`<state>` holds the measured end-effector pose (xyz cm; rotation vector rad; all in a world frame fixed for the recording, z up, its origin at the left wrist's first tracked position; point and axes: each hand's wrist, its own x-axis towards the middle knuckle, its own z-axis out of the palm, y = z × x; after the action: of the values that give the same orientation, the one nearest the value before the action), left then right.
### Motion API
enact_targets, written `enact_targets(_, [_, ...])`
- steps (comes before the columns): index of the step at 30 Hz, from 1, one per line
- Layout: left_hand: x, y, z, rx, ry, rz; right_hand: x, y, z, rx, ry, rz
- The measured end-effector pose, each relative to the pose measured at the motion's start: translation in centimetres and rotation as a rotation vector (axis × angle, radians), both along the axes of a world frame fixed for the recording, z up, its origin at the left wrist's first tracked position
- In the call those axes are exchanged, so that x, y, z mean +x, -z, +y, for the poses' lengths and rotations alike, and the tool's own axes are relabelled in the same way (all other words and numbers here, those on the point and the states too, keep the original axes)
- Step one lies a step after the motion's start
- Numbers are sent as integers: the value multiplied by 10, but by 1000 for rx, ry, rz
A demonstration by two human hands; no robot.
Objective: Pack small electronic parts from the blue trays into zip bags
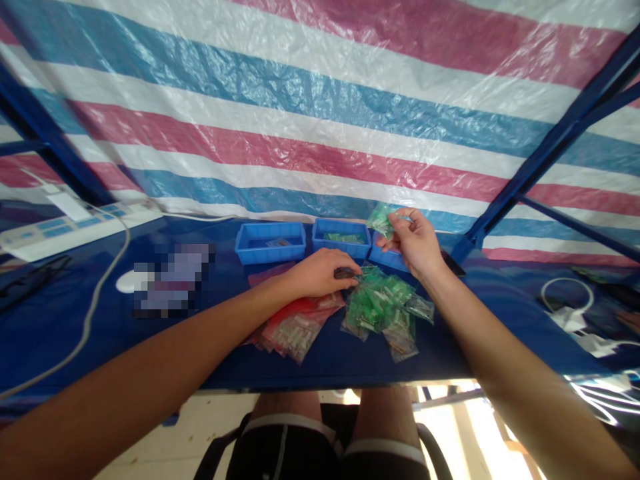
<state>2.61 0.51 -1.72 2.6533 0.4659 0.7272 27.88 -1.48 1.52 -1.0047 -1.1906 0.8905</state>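
My right hand (416,245) is raised over the right end of the bin row, fingers pinching a small clear bag with green contents (380,220). Lower and to the left, my left hand (325,273) is closed around a dark slim tool (344,273) whose kind I cannot make out; its tip points toward the green bags. A heap of small green-tinted bags (377,300) lies on the blue table (320,373) between my forearms. Beside it, partly under my left hand, are reddish bags with pale slender pieces inside (297,327).
Behind the bags stand three blue bins: a left bin (270,252) with a small item inside, a middle bin (341,248) with green bags, and a right bin (387,259) partly behind my hand. A power strip (75,230), white cable (93,313) and charger (567,319) lie at the sides.
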Motion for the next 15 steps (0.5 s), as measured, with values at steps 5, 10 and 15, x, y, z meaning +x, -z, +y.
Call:
enact_targets(5, [-1,1,1,1,-4,-15,1,4,3,23,16,-17])
enact_targets(10, [0,-2,0,11,3,-23,4,8,7,59,41,-6])
enact_targets(15, [1,-3,0,18,20,-85,2,12,4,251,233,-251])
